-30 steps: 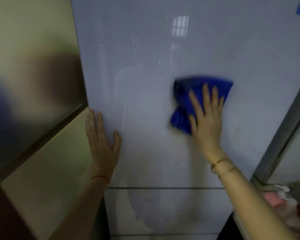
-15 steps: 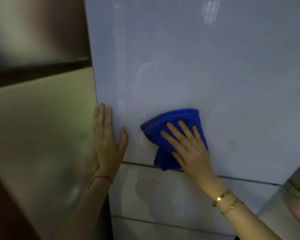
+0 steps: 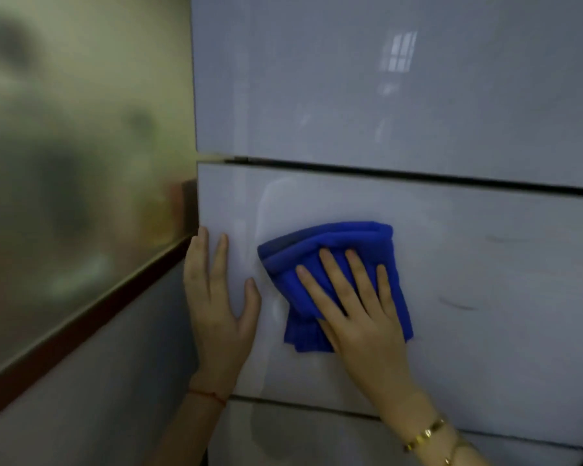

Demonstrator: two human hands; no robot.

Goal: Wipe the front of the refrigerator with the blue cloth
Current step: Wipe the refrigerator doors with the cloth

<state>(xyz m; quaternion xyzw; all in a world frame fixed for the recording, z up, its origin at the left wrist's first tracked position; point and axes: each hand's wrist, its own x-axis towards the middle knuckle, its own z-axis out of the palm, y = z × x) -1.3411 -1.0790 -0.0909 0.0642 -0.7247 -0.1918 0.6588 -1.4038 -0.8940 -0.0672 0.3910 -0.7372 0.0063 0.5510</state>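
The refrigerator (image 3: 451, 95) has a glossy pale grey front split by dark horizontal gaps into an upper door and drawer panels below. A folded blue cloth (image 3: 330, 243) lies flat against the middle drawer panel. My right hand (image 3: 357, 307) presses on the cloth with straight, spread fingers. My left hand (image 3: 216, 297) rests flat on the same panel at its left edge, just left of the cloth, holding nothing. Faint dark streaks mark the panel to the right of the cloth.
A frosted glass partition (image 3: 81, 163) with a dark red-brown rail (image 3: 81, 317) stands immediately left of the refrigerator. Below the rail is a grey wall panel (image 3: 98, 398). A window reflection shows on the upper door.
Both hands and the cloth have moved down from the upper door onto the middle drawer panel. The view has dropped with them; the right hand still presses the cloth.
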